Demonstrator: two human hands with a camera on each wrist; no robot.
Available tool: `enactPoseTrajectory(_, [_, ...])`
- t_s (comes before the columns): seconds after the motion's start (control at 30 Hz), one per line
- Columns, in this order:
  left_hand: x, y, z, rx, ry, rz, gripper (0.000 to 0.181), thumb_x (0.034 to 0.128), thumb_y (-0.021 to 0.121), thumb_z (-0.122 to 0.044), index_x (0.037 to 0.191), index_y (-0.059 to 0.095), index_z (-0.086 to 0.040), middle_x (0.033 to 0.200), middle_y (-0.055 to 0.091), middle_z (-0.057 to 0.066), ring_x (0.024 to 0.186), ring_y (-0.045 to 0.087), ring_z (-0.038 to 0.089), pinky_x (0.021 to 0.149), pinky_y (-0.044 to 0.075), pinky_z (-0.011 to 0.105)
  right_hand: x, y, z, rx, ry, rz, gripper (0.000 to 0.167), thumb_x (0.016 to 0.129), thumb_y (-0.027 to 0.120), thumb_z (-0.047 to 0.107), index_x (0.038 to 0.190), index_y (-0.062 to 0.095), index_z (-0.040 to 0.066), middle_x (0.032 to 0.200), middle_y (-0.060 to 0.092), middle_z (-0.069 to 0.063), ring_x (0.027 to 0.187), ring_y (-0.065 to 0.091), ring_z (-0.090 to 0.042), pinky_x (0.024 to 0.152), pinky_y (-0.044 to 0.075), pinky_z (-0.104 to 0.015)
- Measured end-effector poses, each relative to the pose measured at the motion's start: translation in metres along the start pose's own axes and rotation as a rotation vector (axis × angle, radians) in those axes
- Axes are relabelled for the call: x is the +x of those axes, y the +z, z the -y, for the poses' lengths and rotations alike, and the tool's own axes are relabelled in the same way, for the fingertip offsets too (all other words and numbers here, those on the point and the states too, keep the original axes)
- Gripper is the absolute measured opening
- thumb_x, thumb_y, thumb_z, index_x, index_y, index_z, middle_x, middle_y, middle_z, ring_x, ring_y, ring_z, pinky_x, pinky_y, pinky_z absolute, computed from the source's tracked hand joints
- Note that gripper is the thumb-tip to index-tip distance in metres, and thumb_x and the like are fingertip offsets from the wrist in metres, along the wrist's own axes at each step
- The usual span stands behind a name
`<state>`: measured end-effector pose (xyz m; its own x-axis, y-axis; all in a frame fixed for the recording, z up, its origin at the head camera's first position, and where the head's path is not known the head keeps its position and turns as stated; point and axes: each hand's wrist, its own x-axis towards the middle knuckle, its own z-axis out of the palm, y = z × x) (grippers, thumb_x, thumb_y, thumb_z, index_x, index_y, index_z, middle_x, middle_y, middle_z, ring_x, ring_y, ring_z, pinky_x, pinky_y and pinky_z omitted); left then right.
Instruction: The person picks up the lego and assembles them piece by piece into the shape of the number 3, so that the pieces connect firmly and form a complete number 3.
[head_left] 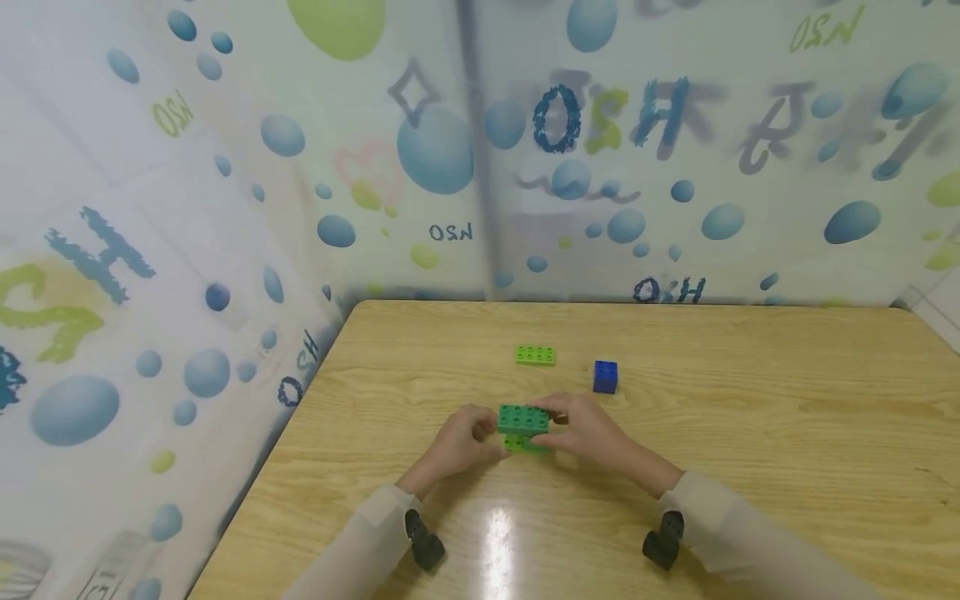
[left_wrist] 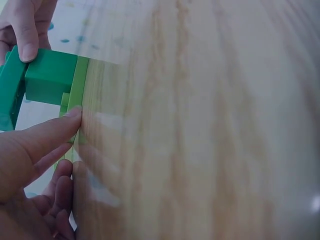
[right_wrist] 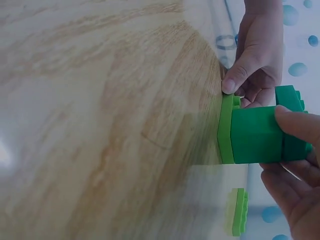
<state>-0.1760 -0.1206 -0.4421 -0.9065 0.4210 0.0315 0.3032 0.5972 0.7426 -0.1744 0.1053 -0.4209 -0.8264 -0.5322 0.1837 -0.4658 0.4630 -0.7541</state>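
A dark green eight-stud brick [head_left: 522,418] tops a stack in the head view, above another green brick [right_wrist: 256,135] that sits on a light green plate [left_wrist: 78,85] lying on the table. My left hand [head_left: 467,442] pinches the plate's left end, thumb on its edge in the left wrist view. From the right, my right hand [head_left: 587,435] grips the green bricks between thumb and fingers. In the right wrist view the right hand [right_wrist: 297,175] holds them where upper and lower brick meet.
Behind the stack lies a second light green plate [head_left: 536,357] on the wooden table [head_left: 750,400]. A dark blue brick [head_left: 605,377] stands to its right, beyond my right hand. A patterned wall [head_left: 525,208] borders the table's back and left edges.
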Motion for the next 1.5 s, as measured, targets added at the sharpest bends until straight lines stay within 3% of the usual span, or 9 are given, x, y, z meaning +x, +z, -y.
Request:
enactPoseTrajectory(0.23, [0.000,0.000,-0.001,-0.004,-0.001,-0.004,0.031,0.0709,0.079,-0.012,0.099,0.066,-0.005,0.094,0.056,0.005,0.088,0.052,0.019,0.074,0.046,0.032,0.003,0.001,0.004,-0.026,0.080,0.005,0.043,0.075,0.076,0.017,0.114,0.063,0.006,0.107,0.065,-0.008,0.096,0.062,-0.023,0.078,0.051,-0.036])
enactPoseTrajectory(0.47, [-0.002,-0.002,0.000,0.002,-0.011,0.006,0.030,0.0716,0.078,-0.013,0.099,0.066,-0.005,0.094,0.056,0.004,0.088,0.051,0.019,0.075,0.045,0.033,0.007,0.001,0.008,-0.012,0.119,0.036,0.041,0.074,0.077,0.015,0.112,0.065,0.006,0.103,0.066,-0.004,0.091,0.062,-0.017,0.076,0.051,-0.035])
enactPoseTrajectory(0.73, [-0.005,0.000,0.004,-0.009,-0.005,0.005,0.032,0.0702,0.079,-0.013,0.098,0.066,-0.005,0.093,0.056,0.005,0.087,0.051,0.019,0.074,0.045,0.034,0.009,-0.009,0.005,-0.009,0.032,0.191,0.046,0.076,0.075,0.021,0.117,0.060,0.007,0.107,0.063,-0.001,0.096,0.058,-0.017,0.081,0.048,-0.037])
enactPoseTrajectory(0.93, [-0.005,0.001,0.003,-0.016,-0.022,0.008,0.033,0.0696,0.079,-0.013,0.099,0.067,-0.006,0.093,0.055,0.003,0.087,0.051,0.019,0.073,0.045,0.032,0.012,-0.041,-0.002,0.060,-0.005,0.297,0.062,0.080,0.072,0.023,0.132,0.045,0.002,0.120,0.056,-0.014,0.110,0.053,-0.029,0.093,0.040,-0.047])
enactPoseTrajectory(1.17, [-0.004,-0.001,0.002,-0.023,-0.043,0.013,0.033,0.0702,0.079,-0.013,0.100,0.066,-0.007,0.093,0.055,0.004,0.087,0.051,0.019,0.074,0.045,0.032,0.042,-0.075,-0.015,0.089,0.008,0.281,0.051,0.085,0.064,0.007,0.130,0.044,-0.006,0.115,0.055,-0.026,0.108,0.053,-0.037,0.092,0.041,-0.047])
enactPoseTrajectory(1.33, [-0.002,-0.001,0.001,-0.018,-0.040,0.012,0.033,0.0710,0.079,-0.014,0.101,0.066,-0.007,0.093,0.055,0.004,0.086,0.051,0.018,0.073,0.045,0.031,0.067,-0.080,-0.031,0.028,0.018,0.245,0.047,0.085,0.064,0.006,0.128,0.047,-0.006,0.114,0.056,-0.027,0.105,0.055,-0.037,0.086,0.046,-0.043])
enactPoseTrajectory(1.5, [0.000,0.000,0.001,-0.015,-0.035,0.010,0.033,0.0705,0.079,-0.015,0.100,0.066,-0.008,0.094,0.056,0.003,0.086,0.051,0.018,0.074,0.045,0.031,0.077,-0.082,-0.040,0.038,0.053,0.217,0.044,0.085,0.063,0.003,0.125,0.049,-0.008,0.117,0.054,-0.029,0.105,0.053,-0.039,0.084,0.047,-0.042])
